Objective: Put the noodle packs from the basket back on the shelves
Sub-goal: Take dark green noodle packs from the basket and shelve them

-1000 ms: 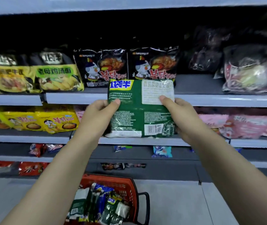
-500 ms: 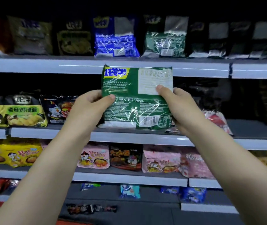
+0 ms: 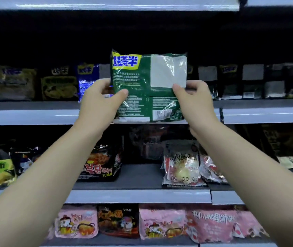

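Note:
A green noodle pack (image 3: 147,86) with a yellow label corner and a white panel stands upright in front of the upper shelf (image 3: 30,116), its lower edge level with the shelf's front lip. My left hand (image 3: 101,102) grips its left side, thumb across the front. My right hand (image 3: 193,102) grips its right side the same way. The basket is out of view.
On the upper shelf stand dark and blue packs (image 3: 87,81) to the left and dim packs (image 3: 249,81) to the right. The shelf below carries a black pack (image 3: 99,164) and a white-red pack (image 3: 183,166). Pink packs (image 3: 161,223) fill the lowest shelf.
Both hands have lifted the green pack from the lower shelves up to the upper shelf. The view has tilted upward and the basket has dropped out of sight.

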`<state>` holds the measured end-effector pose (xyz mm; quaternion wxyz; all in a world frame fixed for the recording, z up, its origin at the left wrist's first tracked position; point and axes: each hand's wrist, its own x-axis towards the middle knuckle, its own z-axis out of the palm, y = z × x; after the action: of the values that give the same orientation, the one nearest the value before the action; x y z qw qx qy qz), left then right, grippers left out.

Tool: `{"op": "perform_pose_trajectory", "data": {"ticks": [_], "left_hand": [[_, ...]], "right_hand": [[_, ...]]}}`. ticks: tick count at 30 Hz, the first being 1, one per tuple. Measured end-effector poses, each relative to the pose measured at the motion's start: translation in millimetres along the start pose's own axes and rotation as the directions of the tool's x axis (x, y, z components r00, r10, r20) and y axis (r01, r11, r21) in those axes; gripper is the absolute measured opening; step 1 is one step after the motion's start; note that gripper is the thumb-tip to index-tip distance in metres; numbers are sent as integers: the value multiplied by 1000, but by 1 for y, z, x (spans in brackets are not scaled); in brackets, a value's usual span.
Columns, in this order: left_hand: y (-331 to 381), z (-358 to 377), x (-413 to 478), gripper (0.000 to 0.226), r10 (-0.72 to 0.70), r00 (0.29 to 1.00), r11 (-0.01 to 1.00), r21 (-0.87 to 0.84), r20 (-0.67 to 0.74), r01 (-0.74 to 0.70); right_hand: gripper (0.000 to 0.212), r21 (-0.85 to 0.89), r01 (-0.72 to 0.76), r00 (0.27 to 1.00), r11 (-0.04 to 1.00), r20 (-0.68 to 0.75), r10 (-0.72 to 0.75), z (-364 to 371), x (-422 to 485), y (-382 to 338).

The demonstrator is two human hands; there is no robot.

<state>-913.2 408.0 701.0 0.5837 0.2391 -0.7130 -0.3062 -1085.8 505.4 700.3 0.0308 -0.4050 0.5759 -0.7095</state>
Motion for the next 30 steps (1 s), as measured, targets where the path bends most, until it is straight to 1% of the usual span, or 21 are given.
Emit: {"op": "perform_pose_trajectory", "data": {"ticks": [3, 5, 8, 12, 14, 17, 19, 22, 25, 27, 28, 30], "left_hand": [[-9, 14, 32, 18, 39, 999, 999, -8, -26, -39], [-15, 24, 54, 12, 46, 999, 998, -30, -6, -46], [-22, 40, 81, 10, 31, 999, 996, -85, 33, -28], [-38, 60, 107, 10, 22, 998, 996, -82, 56, -17], [-50, 66, 115, 10, 19, 997, 999, -33, 69, -17], [-71, 72, 126, 5, -43, 991, 999, 34, 129, 39], [-77, 74, 129, 6, -65, 984, 997, 47, 166, 58], [-78, 73, 130, 9, -45, 979, 997, 63, 197, 33], [-76, 73, 129, 11, -27, 976, 997, 81, 215, 9], [-74, 73, 129, 14, -25, 975, 989, 146, 221, -8], [-73, 72, 129, 18, -18, 974, 980, 197, 225, -28], [-70, 69, 127, 30, -15, 974, 943, 326, 225, -61]], "right_hand": [[39, -84, 88, 996, 993, 7, -88, 5, 25, 0], [37, -115, 123, 992, 986, -1, -124, 9, 43, 1], [30, -156, 145, 988, 977, -29, -151, 17, 72, 5], [30, -234, 105, 993, 967, -33, -116, 27, 102, 16], [33, -288, 79, 996, 954, -12, -86, 30, 111, 23], [38, -361, 51, 999, 931, 13, -49, 33, 117, 34], [39, -370, 30, 1000, 929, 15, -27, 32, 119, 38], [41, -363, -3, 1000, 932, 23, 13, 28, 119, 41], [43, -396, -16, 999, 918, 22, 26, 25, 119, 39], [46, -472, 20, 1000, 881, 6, -20, 27, 117, 36], [48, -539, 64, 997, 840, -1, -76, 28, 114, 34], [52, -701, 185, 974, 689, 36, -225, 31, 104, 31]]}}
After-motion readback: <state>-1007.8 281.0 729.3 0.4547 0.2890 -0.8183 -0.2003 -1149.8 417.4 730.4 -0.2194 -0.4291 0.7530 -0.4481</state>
